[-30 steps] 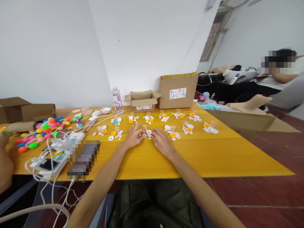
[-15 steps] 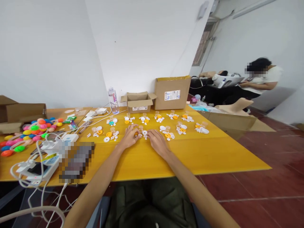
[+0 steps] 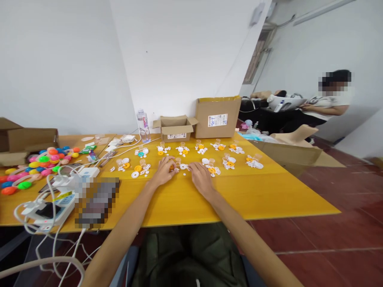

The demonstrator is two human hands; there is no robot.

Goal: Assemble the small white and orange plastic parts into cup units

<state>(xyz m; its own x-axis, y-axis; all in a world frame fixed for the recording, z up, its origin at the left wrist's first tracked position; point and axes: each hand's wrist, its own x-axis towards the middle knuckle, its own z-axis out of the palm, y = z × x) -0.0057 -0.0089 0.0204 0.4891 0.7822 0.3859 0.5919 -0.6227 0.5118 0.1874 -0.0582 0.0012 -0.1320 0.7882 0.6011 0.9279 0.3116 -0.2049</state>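
Observation:
My left hand (image 3: 164,171) rests low over the table, fingers curled around an orange part that shows only partly; a bit of white sticks out near its thumb. Facing it, my right hand (image 3: 202,178) is closed, its fingertips by a small white piece, mostly hidden. Between the hands lie a white plastic disc (image 3: 183,166), a tiny white round piece (image 3: 184,174) and a small clear cup (image 3: 178,160). Close to the right hand is a cluster with an orange ring (image 3: 212,170). An orange wheel (image 3: 139,168) and a white disc (image 3: 135,174) lie left of my left hand.
Several similar clusters of parts spread over the yellow table (image 3: 179,203). Behind them stand a bottle (image 3: 143,125), an open small carton (image 3: 177,129) and a larger box (image 3: 218,119). Left are a power strip (image 3: 62,207), phone (image 3: 97,203) and colourful balls (image 3: 44,159). A person sits right.
My right hand has drawn slightly right, away from the left. The white perforated piece between the hands no longer shows there, and a tiny white round piece is visible. My left hand stays nearly still.

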